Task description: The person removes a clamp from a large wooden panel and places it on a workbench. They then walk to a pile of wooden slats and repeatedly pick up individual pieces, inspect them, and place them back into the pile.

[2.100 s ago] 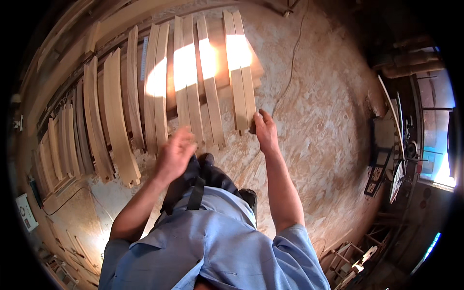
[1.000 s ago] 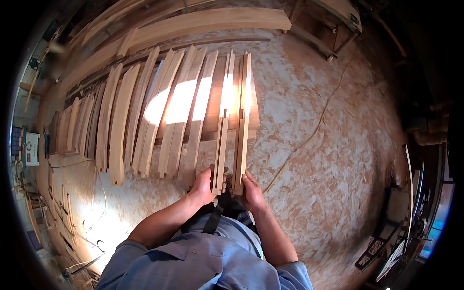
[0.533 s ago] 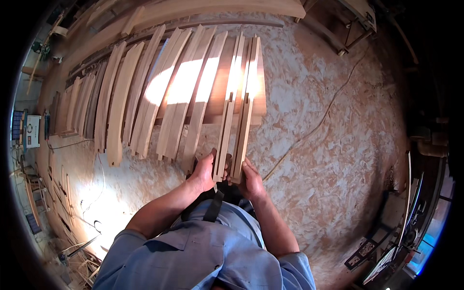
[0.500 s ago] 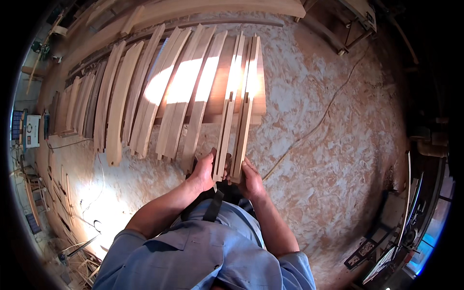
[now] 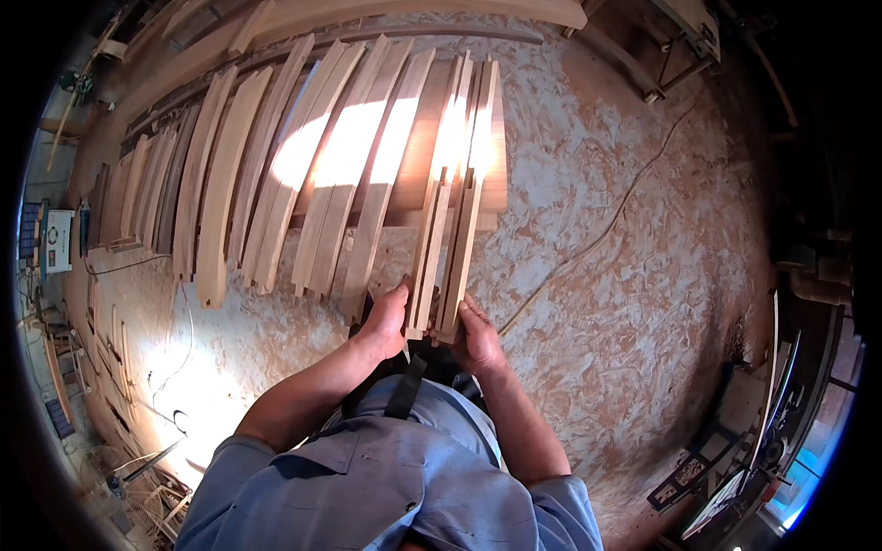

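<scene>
Two long wooden strips with grooves run away from me side by side. My left hand (image 5: 386, 323) is wrapped round the near end of the left grooved strip (image 5: 425, 266). Round the near end of the right grooved strip (image 5: 458, 262) my right hand (image 5: 478, 336) is closed, thumb along its outer side. A narrow gap parts the strips, and some fingertips show between and under their ends. Their far ends reach over a wide wooden panel (image 5: 493, 188), under a patch of bright light. To the left, several loose wooden boards (image 5: 367, 230) lie in a row.
A long plank (image 5: 441, 13) spans the far side. On the mottled floor (image 5: 588, 303) a thin cable (image 5: 606, 225) runs along the right. At the far left stands a white box-shaped device (image 5: 58, 241). A metal-framed stand (image 5: 684, 55) is at the far right.
Both hands still hold the strips, which have shifted very slightly. The whole view has moved a little, with the boards appearing slightly higher and further left.
</scene>
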`<state>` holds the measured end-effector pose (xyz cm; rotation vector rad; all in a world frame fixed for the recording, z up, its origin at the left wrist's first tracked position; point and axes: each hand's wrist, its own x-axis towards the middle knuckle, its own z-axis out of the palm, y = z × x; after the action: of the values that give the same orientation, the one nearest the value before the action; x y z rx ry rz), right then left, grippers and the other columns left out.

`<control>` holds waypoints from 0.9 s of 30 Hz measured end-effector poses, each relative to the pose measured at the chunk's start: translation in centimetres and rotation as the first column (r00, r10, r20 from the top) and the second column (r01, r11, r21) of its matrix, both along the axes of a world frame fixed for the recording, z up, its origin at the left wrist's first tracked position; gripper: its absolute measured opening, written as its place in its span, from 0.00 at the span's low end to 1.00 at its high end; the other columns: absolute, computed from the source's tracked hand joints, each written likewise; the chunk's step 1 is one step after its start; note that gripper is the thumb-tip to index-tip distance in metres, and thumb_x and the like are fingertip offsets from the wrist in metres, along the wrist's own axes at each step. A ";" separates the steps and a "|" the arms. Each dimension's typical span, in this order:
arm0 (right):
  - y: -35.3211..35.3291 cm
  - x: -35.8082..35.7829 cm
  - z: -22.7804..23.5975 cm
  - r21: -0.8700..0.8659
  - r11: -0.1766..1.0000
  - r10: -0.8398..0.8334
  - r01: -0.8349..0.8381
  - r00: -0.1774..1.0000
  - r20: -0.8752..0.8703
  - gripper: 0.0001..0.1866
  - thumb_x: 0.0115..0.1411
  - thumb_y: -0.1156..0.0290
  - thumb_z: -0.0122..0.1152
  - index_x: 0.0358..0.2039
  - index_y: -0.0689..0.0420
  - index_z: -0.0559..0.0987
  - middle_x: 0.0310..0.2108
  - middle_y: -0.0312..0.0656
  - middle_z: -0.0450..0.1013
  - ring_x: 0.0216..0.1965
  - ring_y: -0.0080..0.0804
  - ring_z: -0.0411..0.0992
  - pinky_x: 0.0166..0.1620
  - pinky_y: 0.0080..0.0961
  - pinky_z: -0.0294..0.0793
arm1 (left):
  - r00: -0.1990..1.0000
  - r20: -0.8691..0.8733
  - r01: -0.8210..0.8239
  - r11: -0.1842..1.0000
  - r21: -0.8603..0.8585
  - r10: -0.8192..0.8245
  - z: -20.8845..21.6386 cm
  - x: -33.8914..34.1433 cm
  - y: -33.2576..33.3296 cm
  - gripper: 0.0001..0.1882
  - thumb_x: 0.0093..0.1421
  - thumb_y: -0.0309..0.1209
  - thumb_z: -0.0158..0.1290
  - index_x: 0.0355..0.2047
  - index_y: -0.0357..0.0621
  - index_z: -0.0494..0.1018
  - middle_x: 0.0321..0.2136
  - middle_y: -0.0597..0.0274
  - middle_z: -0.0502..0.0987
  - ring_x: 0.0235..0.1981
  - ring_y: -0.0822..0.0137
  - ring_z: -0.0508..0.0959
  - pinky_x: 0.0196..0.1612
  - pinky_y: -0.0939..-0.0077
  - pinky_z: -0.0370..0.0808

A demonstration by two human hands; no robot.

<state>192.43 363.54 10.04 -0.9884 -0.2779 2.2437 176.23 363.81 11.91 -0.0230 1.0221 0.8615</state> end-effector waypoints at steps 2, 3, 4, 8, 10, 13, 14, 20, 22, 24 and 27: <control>-0.1 0.0 -0.2 -0.002 1.000 -0.002 0.002 1.000 -0.005 0.20 0.70 0.61 0.36 0.57 0.55 0.64 0.41 0.42 0.74 0.36 0.32 0.74 0.34 0.28 0.73 | 1.000 -0.007 -0.002 1.000 0.007 0.002 0.1 0.0 0.0 0.28 0.69 0.51 0.24 0.51 0.46 0.66 0.38 0.57 0.77 0.34 0.59 0.78 0.28 0.59 0.76; 0.0 0.0 -0.3 0.001 1.000 -0.006 0.006 1.000 -0.009 0.20 0.70 0.60 0.36 0.57 0.55 0.64 0.40 0.43 0.74 0.35 0.33 0.74 0.33 0.29 0.73 | 1.000 -0.010 -0.004 1.000 0.016 0.004 0.0 0.0 0.0 0.28 0.69 0.51 0.24 0.51 0.46 0.66 0.38 0.57 0.77 0.34 0.58 0.78 0.28 0.60 0.77; 0.0 0.0 -0.4 0.004 1.000 -0.009 0.009 1.000 -0.013 0.20 0.69 0.59 0.37 0.56 0.55 0.65 0.39 0.44 0.74 0.35 0.34 0.74 0.33 0.31 0.74 | 1.000 -0.014 -0.006 1.000 0.025 0.006 0.0 0.0 -0.1 0.28 0.69 0.51 0.24 0.51 0.46 0.66 0.38 0.57 0.77 0.34 0.58 0.78 0.27 0.60 0.77; -0.1 0.0 -0.7 -0.006 1.000 -0.018 0.018 1.000 0.007 0.20 0.70 0.61 0.37 0.57 0.57 0.64 0.40 0.44 0.73 0.35 0.35 0.74 0.34 0.33 0.75 | 1.000 0.021 0.005 1.000 0.024 -0.006 -0.6 -0.2 -0.2 0.29 0.69 0.51 0.25 0.51 0.45 0.67 0.38 0.56 0.77 0.34 0.59 0.79 0.27 0.60 0.77; -0.3 -0.1 -0.6 0.017 1.000 -0.026 0.025 0.997 0.074 0.20 0.70 0.62 0.37 0.57 0.58 0.64 0.40 0.45 0.73 0.35 0.35 0.74 0.35 0.33 0.76 | 0.999 -0.033 0.006 1.000 0.030 -0.005 -0.8 0.0 -0.2 0.28 0.69 0.52 0.27 0.50 0.45 0.68 0.38 0.55 0.77 0.34 0.59 0.79 0.28 0.59 0.77; -0.2 0.0 -0.4 0.083 0.996 -0.003 -0.010 0.987 0.161 0.21 0.69 0.63 0.41 0.58 0.59 0.64 0.40 0.45 0.73 0.35 0.32 0.74 0.35 0.29 0.75 | 0.990 -0.142 -0.010 0.996 0.084 0.022 -1.0 0.4 -0.3 0.25 0.69 0.50 0.35 0.48 0.42 0.69 0.37 0.56 0.77 0.32 0.62 0.78 0.27 0.62 0.77; -0.1 0.0 -0.1 0.136 0.990 -0.009 -0.024 0.972 0.236 0.21 0.68 0.64 0.44 0.57 0.60 0.65 0.40 0.44 0.73 0.35 0.30 0.74 0.35 0.28 0.75 | 0.985 -0.161 -0.035 0.992 0.119 0.054 -1.1 0.6 -0.3 0.24 0.69 0.48 0.37 0.48 0.41 0.69 0.37 0.56 0.77 0.32 0.63 0.78 0.29 0.64 0.77; 0.9 -0.5 1.1 0.291 0.927 -0.024 -0.238 0.736 0.677 0.23 0.63 0.71 0.52 0.57 0.64 0.64 0.40 0.43 0.73 0.37 0.25 0.72 0.35 0.20 0.73 | 0.776 -0.578 0.343 0.938 0.054 -0.251 0.3 0.6 1.1 0.23 0.63 0.42 0.51 0.49 0.34 0.68 0.42 0.55 0.76 0.40 0.70 0.76 0.43 0.74 0.73; 0.9 -0.1 0.1 0.382 0.905 -0.119 -0.189 0.747 0.654 0.25 0.63 0.72 0.52 0.59 0.65 0.62 0.42 0.44 0.72 0.39 0.25 0.72 0.35 0.20 0.74 | 0.749 -0.652 0.303 0.936 0.178 -0.119 0.2 1.7 1.4 0.26 0.58 0.41 0.55 0.48 0.31 0.67 0.38 0.53 0.76 0.34 0.70 0.76 0.37 0.76 0.73; 1.5 -0.4 1.4 0.346 0.926 -0.100 -0.152 0.784 0.613 0.26 0.63 0.73 0.52 0.60 0.65 0.60 0.43 0.45 0.71 0.39 0.26 0.72 0.35 0.21 0.75 | 0.779 -0.624 0.276 0.925 0.262 -0.056 -0.5 2.1 1.8 0.27 0.57 0.40 0.56 0.48 0.30 0.67 0.36 0.52 0.76 0.29 0.70 0.75 0.30 0.77 0.73; 2.3 -0.2 0.9 0.426 0.896 -0.131 -0.124 0.843 0.522 0.26 0.63 0.74 0.52 0.61 0.64 0.59 0.45 0.45 0.70 0.38 0.27 0.73 0.33 0.21 0.76 | 0.795 -0.589 0.322 0.924 0.206 -0.146 0.6 2.2 3.3 0.27 0.55 0.37 0.56 0.49 0.29 0.65 0.36 0.50 0.75 0.31 0.67 0.76 0.29 0.73 0.74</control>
<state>192.26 365.83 10.98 -1.3309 -0.9938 1.7202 178.48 367.08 12.52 0.6475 1.4024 0.7949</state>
